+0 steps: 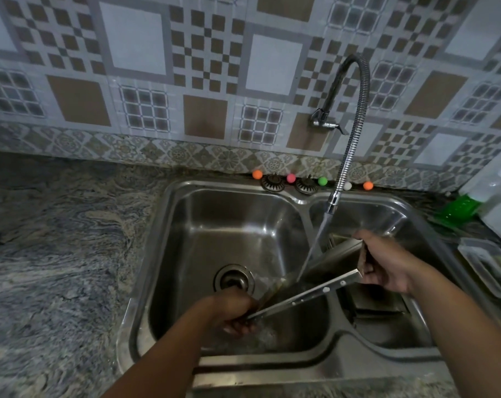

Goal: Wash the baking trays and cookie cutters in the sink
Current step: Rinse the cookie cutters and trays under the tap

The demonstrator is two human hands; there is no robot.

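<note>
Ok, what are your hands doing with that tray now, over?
Left hand and right hand both gripping the baking tray, tilted over the sink. Faucet water hitting it. Nothing blocking.

Green bottle [463, 209], perhaps dish soap

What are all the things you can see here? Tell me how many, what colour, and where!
Baking tray: 1, silver metal, tilted over the sink under the water.
Sink: 1, steel, two bowls, set in the counter.
Tap: 1, silver bendy hose, on the wall, running.
Drain: 1, dark metal, bottom of left bowl.
Strainer plugs: 2, metal, back rim of sink.
Little balls: 5, two orange, pink, green, white, along the back rim.
Counter: 1, grey swirly stone.
Bottle: 1, clear with green, far right.
Left hand: 1, holding the tray's near end.
Right hand: 1, holding the tray's far end.
</note>
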